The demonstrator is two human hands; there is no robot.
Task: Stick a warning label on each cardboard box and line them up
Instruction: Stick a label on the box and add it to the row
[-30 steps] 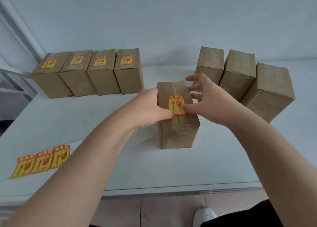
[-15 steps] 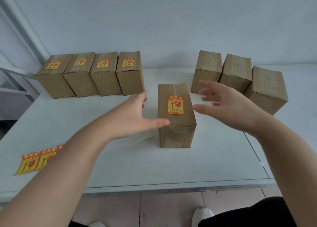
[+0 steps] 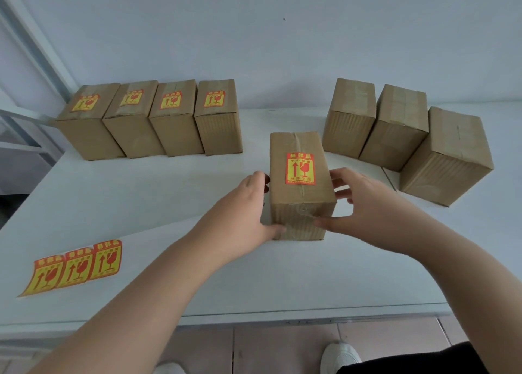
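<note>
Head view, our left hand (image 3: 248, 204) and right hand (image 3: 364, 204) gripping the labelled box (image 3: 296, 204) by its sides, mid-counter (image 3: 158, 204).

Left hand (image 3: 248, 204), right hand (image 3: 364, 201) now around box (image 3: 295, 145).

1. The left hand (image 3: 248, 204) and right hand (image 3: 364, 201) are bare, as are both forearms (image 3: 147, 286) down to the picture's edge
2. A black garment (image 3: 423, 359) covers the lower body, bottom right
3. A white shoe (image 3: 340, 356) with a rounded toe shows beside it; a second white shoe (image 3: 169, 369) is mostly cut off
</note>
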